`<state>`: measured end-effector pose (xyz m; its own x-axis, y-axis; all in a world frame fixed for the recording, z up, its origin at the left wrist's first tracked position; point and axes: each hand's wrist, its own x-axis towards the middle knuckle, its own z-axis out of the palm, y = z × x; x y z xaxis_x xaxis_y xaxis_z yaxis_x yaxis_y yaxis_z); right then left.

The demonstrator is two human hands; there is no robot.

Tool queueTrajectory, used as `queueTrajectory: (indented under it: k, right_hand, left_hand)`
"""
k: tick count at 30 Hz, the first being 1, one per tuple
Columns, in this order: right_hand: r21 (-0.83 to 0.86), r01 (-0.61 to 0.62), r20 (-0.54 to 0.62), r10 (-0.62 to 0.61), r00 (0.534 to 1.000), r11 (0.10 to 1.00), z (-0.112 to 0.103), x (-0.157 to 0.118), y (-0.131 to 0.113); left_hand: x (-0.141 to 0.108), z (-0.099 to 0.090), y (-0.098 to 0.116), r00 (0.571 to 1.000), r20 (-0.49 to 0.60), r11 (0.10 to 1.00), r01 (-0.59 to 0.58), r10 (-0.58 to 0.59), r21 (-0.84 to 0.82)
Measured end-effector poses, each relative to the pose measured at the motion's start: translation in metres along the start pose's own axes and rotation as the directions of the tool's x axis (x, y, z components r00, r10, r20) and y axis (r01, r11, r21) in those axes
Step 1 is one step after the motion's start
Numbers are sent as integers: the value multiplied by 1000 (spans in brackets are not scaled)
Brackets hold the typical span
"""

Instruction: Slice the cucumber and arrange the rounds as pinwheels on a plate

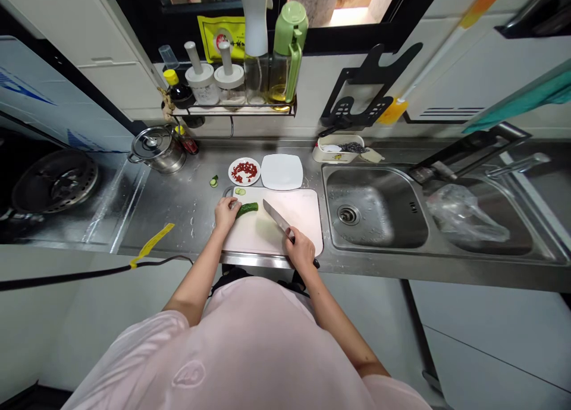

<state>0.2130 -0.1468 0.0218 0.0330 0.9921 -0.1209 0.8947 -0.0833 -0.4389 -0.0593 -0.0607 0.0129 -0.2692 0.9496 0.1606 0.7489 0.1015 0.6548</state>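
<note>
My left hand [226, 215] is closed round the left end of a green cucumber [248, 208], which lies on a white cutting board [285, 237]. The fingers cover part of the cucumber. In my right hand [301, 249] is a kitchen knife [276, 217] with a black handle, its blade pointing up and left over the board, a little to the right of the cucumber. A couple of pale cucumber slices [239, 191] rest at the board's upper left corner. More cucumber pieces [214, 181] sit on the steel counter left of the board.
Behind the board are a plate of chopped red pieces [244, 172] and a white square plate [282, 172]. A steel pot [158, 150] stands at the left, and a frying pan [56, 181] farther left. The sink [375, 207] adjoins the board's right side; a plastic bag [464, 213] lies in the second basin.
</note>
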Motion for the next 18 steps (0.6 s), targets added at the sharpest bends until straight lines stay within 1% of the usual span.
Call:
queueTrajectory:
  k: [4,7,12,15,18]
  right_hand:
    - [139,-65,3,65,998,988,0,4,-4]
    - [269,-115,27,111,993,956,2,11,-8]
    - [443,-95,53,80,995,891,7,26,-18]
    - [460,-97,98,58,993,882,9,33,-29]
    - [419,-86,136,31,990,904,10,39,-42]
  left_hand:
    - [-9,3,6,991,48,992,-124,124,-6]
    - [-10,7,10,972,75,975,-220,221,-12]
    - [-3,14,15,916,144,927,-373,373,-30]
    - [1,18,17,885,197,905,-422,423,-48]
    - [3,21,18,863,227,891,-451,452,-59]
